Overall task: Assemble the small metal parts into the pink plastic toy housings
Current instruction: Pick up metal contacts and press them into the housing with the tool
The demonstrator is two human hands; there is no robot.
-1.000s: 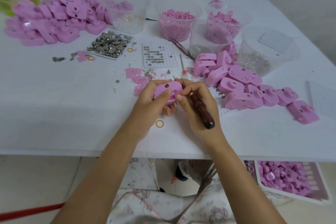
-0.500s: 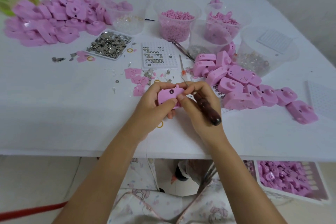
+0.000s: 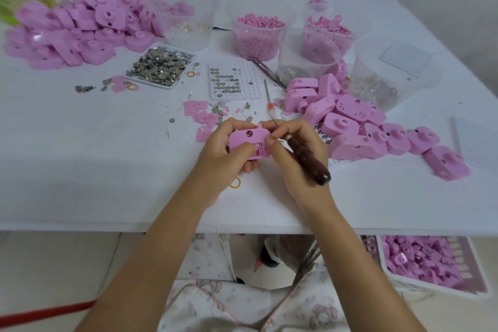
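The white table (image 3: 80, 170) runs across the view, and under its near edge on the right a basket (image 3: 475, 264) holds loose pink parts. Just above the table, the left hand (image 3: 223, 153) curls round a pink housing (image 3: 248, 140), with the thumb across its front. The right hand (image 3: 293, 159) grips a dark-handled tool (image 3: 310, 162), and its fingertips press on the housing's right end. A yellow ring (image 3: 235, 183) lies on the table below the hands. Small pink and metal bits (image 3: 213, 113) are scattered just behind them. To the right lies a heap of housings (image 3: 350, 127). Farther back are a grid tray (image 3: 231, 81) of discs, a tray of metal parts (image 3: 160, 63) and clear tubs (image 3: 258, 32). A second heap (image 3: 72, 32) fills the far left.
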